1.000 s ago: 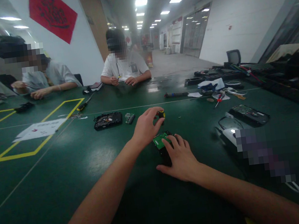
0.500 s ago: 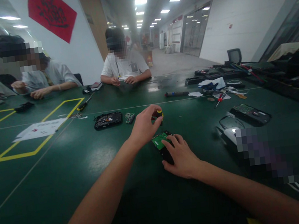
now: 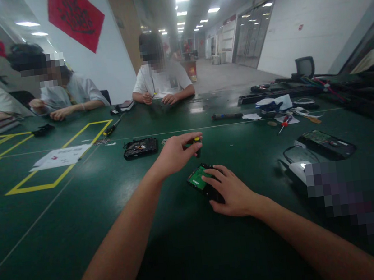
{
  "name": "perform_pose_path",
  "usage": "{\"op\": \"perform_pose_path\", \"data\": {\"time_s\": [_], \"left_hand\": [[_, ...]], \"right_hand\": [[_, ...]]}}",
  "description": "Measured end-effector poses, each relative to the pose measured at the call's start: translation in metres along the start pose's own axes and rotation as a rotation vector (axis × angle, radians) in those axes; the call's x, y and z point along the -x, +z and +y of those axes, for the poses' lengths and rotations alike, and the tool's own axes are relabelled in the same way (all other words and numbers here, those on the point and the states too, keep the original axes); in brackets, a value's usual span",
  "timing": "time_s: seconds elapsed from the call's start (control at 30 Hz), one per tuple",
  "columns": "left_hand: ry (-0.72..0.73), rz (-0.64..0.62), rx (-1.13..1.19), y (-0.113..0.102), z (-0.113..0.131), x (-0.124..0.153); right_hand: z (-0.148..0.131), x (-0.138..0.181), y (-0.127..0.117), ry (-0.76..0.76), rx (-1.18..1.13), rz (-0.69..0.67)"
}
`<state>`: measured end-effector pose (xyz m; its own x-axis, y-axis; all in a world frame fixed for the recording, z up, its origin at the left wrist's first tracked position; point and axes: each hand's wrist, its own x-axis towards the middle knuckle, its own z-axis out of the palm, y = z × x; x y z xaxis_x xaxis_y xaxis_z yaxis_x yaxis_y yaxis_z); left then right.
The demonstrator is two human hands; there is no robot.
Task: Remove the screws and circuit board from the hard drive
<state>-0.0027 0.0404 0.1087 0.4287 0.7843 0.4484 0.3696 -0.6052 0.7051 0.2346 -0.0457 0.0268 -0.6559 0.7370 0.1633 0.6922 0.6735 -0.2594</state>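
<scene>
My left hand (image 3: 178, 154) pinches the yellow-and-black handle of a short screwdriver (image 3: 198, 147) between thumb and fingers. It is over the far end of a hard drive (image 3: 217, 195); whether the tip touches the drive cannot be made out. A green circuit board (image 3: 197, 178) shows on the drive's upper face. Across the near right part of that drive lies my right hand (image 3: 232, 191), fingers on top and thumb along the near side, gripping it against the table. The hand covers much of the casing.
An opened drive (image 3: 140, 148) lies left of my hands, and another drive (image 3: 326, 144) at the right by a blurred-out long object. Farther off are a red screwdriver (image 3: 285, 122), a dark cylindrical tool (image 3: 227, 116), a yellow-handled screwdriver (image 3: 112, 127) and white paper (image 3: 60, 157). Co-workers sit across the table (image 3: 64, 227).
The view has swung a little left. The hard drive under my right hand has turned slightly and shifted left on the table. My left hand, still with the screwdriver, has also moved slightly left.
</scene>
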Motion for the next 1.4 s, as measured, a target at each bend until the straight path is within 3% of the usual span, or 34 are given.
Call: {"op": "perform_pose_path", "data": {"time_s": [0.17,0.47,0.7,0.87,1.1,1.27,1.4], "left_hand": [[-0.007,0.032,0.144,0.001,-0.009,-0.001],[-0.063,0.124,0.196,0.015,0.003,0.0],[-0.083,-0.044,0.494,0.009,-0.005,-0.001],[-0.075,0.126,0.454,0.02,-0.009,-0.001],[-0.092,0.191,0.548,0.03,-0.01,-0.003],[-0.133,0.072,0.546,0.02,-0.007,-0.002],[-0.184,-0.056,0.674,0.016,-0.005,0.0]], "right_hand": [[-0.001,0.0,0.001,0.002,0.004,0.001],[-0.001,0.001,-0.001,0.016,0.008,-0.014],[-0.001,0.001,0.0,0.024,-0.001,-0.021],[-0.001,0.0,-0.001,0.032,-0.011,-0.038],[0.0,0.0,0.001,0.024,0.017,-0.024],[-0.001,0.0,0.001,0.026,0.02,-0.022],[-0.001,0.0,0.0,0.025,0.016,-0.026]]}}
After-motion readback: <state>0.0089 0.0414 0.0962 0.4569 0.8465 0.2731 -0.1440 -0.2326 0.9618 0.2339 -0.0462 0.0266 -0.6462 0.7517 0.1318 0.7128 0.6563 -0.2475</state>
